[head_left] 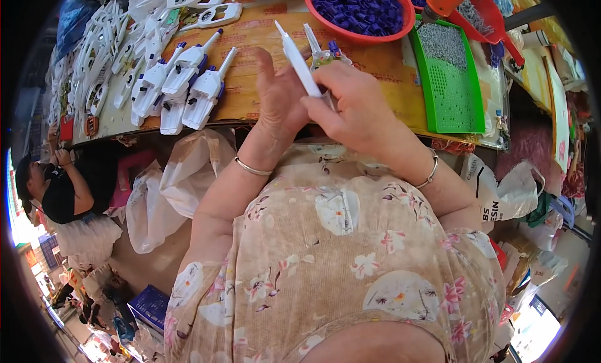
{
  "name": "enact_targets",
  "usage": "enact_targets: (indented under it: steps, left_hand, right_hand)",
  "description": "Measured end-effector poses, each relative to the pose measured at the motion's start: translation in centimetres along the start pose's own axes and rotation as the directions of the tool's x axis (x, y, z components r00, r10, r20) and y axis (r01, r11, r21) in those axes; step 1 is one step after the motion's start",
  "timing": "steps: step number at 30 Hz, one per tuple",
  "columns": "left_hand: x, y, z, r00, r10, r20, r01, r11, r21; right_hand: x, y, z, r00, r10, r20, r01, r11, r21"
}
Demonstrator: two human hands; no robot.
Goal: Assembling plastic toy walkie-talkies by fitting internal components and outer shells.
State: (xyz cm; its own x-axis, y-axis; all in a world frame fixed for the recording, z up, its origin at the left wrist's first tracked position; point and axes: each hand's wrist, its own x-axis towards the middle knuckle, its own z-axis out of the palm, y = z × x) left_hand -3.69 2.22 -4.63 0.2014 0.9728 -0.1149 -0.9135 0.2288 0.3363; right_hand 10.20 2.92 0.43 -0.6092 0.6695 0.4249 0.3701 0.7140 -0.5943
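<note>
both hands are at the upper centre of the frame: the right hand (358, 103) pinches the lower end of a slim white plastic part (300, 62) between thumb and fingers, while the left hand (278, 97) is turned palm up, thumb spread wide, its fingers partly hidden behind that part. i cannot tell whether they touch it.

the white part tilts toward the upper left, its thin tip pointing away from the body. it looks like hard moulded plastic, so probably light, stiff and a little slippery; the narrow tip seems the likeliest place to snap. the broader body near the right thumb looks the better hold, with a light pinch along its long edges.

just beyond the right knuckles, a pronged white piece with purple bits (318, 50) shows above the table (256, 34); its prongs look easily bent, so its wider base seems safer to grip.
</note>
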Motion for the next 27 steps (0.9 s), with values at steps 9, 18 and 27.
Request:
enact_targets:
  steps: [9, 18, 27]
  left_hand:
    - [0.6, -0.6, 0.2, 0.994, 0.1, 0.05, -0.103, 0.992, 0.068]
    - [0.6, -0.2, 1.3, 0.972, 0.144, -0.188, -0.109, 0.977, 0.181]
    - [-0.1, -1.3, 2.2, 0.972, 0.164, -0.17, -0.107, 0.948, 0.298]
  right_hand:
    - [1.2, 0.9, -1.8, 0.859, 0.501, -0.104, -0.249, 0.588, 0.77]
    - [-4.0, 3.1, -2.8, 0.701, 0.709, 0.083, -0.347, 0.236, 0.908]
    - [-3.5, 2.5, -1.5, 0.863, 0.504, -0.038, -0.402, 0.73, 0.553]
